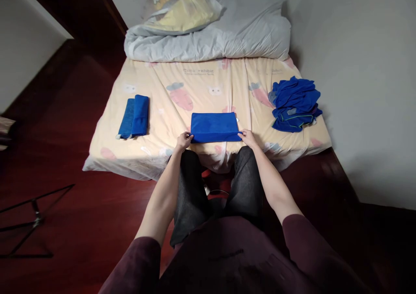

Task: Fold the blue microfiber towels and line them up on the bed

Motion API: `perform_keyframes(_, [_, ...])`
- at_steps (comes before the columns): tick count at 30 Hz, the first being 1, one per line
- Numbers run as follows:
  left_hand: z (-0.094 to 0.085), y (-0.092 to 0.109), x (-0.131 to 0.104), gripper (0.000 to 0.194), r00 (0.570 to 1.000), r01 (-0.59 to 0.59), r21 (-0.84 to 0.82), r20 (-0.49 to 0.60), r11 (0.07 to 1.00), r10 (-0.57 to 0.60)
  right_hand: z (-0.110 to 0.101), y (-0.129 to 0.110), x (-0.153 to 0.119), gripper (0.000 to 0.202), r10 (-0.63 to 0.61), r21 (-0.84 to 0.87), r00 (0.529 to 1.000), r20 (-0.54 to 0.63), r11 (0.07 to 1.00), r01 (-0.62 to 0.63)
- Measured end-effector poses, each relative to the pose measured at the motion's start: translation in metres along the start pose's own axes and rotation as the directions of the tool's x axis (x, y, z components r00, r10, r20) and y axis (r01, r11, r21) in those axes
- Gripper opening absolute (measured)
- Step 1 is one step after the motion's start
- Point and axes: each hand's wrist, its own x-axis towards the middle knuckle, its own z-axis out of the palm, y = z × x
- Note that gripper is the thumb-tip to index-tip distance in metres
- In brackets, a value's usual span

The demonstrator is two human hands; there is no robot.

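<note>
Fingers (pixel 189 136), left hand (pixel 183 142) and right hand (pixel 248 138): pinched closed on blue cloth (pixel 213 122), near fold's ends | possible skewed crease from uneven tugging

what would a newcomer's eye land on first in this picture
Probably the folded blue cloth near the front edge of the bed, gripped at its ends by the left hand and right hand. Next would likely come the crumpled blue pile on the bed's right side, then the neater blue bundle on its left.
</note>
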Motion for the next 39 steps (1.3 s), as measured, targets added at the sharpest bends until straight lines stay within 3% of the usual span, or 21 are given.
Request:
perform_keyframes(13, [0.001, 0.000, -0.002, 0.030, 0.993, 0.120, -0.009, -0.020, 0.993, -0.120, 0.005, 0.005, 0.005, 0.012, 0.098, -0.066, 0.995, -0.032, 0.993, -0.100])
perform_keyframes(28, [-0.003, -0.001, -0.006, 0.025, 0.997, 0.073, 0.006, -0.033, 0.997, -0.073, 0.005, 0.009, 0.008, 0.017, 0.082, -0.158, 0.994, -0.074, 0.983, -0.093])
perform_keyframes(39, [-0.001, -0.005, -0.002, 0.021, 0.994, 0.110, 0.016, -0.021, 0.994, -0.109, 0.005, 0.009, 0.008, 0.019, 0.083, -0.177, 0.991, -0.107, 0.979, -0.101])
